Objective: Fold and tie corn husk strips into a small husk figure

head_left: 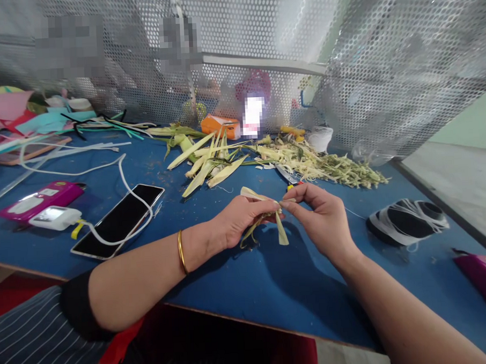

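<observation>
My left hand [244, 219] is closed around a bundle of pale yellow-green leaf strips [280, 231], whose ends hang below my fingers. A gold bangle sits on that wrist. My right hand [320, 213] pinches the upper end of the same strips, fingertip to fingertip with the left hand. Both hands hover just above the blue table [239, 279]. Beyond them lies a loose pile of long leaf strips [205, 162] and a heap of shredded leaf scraps [326, 165].
A black phone [118, 219] with a white cable lies at the left, beside a white power bank [55, 217] and a pink case [40, 199]. A black-and-white thread spool [408, 220] lies at the right. An orange box [220, 125] stands before the perforated metal screen [383, 63].
</observation>
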Motion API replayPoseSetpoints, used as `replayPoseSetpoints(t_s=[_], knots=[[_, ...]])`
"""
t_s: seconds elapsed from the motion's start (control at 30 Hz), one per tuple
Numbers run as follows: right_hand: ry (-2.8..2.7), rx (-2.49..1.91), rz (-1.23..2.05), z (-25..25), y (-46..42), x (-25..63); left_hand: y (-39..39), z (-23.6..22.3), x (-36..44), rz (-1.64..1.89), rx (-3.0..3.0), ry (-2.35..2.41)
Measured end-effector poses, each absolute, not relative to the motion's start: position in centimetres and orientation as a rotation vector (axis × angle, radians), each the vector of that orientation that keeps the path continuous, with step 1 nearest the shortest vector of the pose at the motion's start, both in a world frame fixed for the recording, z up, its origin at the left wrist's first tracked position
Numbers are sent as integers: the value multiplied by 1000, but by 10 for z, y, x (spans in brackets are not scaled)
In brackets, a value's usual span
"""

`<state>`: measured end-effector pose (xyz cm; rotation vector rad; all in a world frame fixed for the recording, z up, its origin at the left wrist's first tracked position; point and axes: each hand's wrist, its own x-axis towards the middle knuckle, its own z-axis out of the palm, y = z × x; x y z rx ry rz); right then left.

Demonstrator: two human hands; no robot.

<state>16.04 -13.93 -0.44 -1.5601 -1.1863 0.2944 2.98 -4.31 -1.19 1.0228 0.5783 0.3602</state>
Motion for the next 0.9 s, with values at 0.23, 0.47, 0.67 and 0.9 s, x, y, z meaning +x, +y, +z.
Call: replayPoseSetpoints(t_s=[0.23,0.47,0.67,0.9], knots=[[-1252,-1585,251,-5,-138,157,-45,-9,31,405,1011,586],[-1326,-1944,168,3,-140,215,-42,-10,31,448,989,626],[-1177,-2856,-5,-17,-145,289,-39,-13,30,416,986,662],[-1046,-2858,36,-35,-144,292,-38,-11,28,396,975,633]])
